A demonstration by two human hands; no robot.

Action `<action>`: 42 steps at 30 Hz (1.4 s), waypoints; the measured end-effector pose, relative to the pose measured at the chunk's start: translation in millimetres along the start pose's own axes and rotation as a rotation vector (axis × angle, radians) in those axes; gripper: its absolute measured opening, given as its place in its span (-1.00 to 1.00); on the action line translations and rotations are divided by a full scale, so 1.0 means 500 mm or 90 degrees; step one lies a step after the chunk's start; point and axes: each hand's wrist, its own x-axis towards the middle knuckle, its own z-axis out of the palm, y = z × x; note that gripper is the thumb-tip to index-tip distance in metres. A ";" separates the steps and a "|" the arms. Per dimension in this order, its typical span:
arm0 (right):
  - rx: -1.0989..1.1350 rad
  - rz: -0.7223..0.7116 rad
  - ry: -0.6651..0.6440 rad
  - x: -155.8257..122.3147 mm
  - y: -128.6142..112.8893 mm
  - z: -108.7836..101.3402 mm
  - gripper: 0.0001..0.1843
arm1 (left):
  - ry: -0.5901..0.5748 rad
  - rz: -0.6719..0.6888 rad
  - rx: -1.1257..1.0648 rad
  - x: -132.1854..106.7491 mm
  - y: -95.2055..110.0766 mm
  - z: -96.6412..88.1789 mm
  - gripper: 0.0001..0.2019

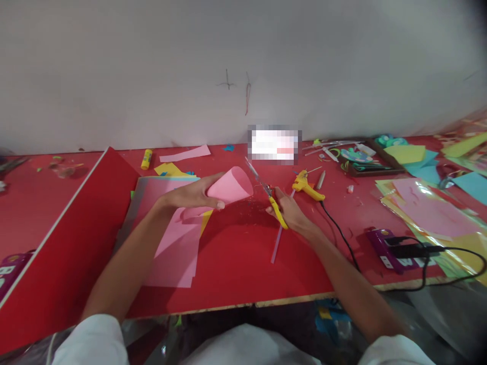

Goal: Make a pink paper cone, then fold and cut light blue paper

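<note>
My left hand (198,193) is closed around a pink paper cone (232,185), holding it on its side above the red table (236,258), its wide mouth turned right. My right hand (289,212) grips yellow-handled scissors (271,198); their blades point up and left, the tips close to the cone's rim. Flat pink sheets (177,248) lie under my left forearm.
A yellow glue gun (307,186) with a black cord lies just right of my right hand, beside a clear glue stick (278,243). A purple power strip (391,248) and coloured paper stacks (429,208) are at right. A yellow glue tube (146,158) lies at the back.
</note>
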 end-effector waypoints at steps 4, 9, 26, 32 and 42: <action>-0.037 -0.027 -0.020 -0.002 -0.002 0.005 -0.60 | -0.074 -0.019 0.003 -0.001 0.009 0.000 -0.23; -0.058 -0.061 -0.026 -0.004 -0.001 0.002 -0.58 | -0.094 -0.022 -0.014 -0.002 0.002 -0.001 -0.26; -0.105 -0.084 0.026 -0.004 0.009 -0.003 -0.51 | -0.193 0.003 -0.014 0.002 -0.010 -0.006 -0.19; -0.036 -0.036 0.058 -0.002 0.009 -0.001 -0.40 | -0.189 0.000 -0.094 -0.001 -0.016 -0.005 -0.17; 0.000 0.010 0.046 0.006 0.013 0.003 -0.43 | 0.006 0.021 -0.023 0.003 -0.020 -0.005 -0.19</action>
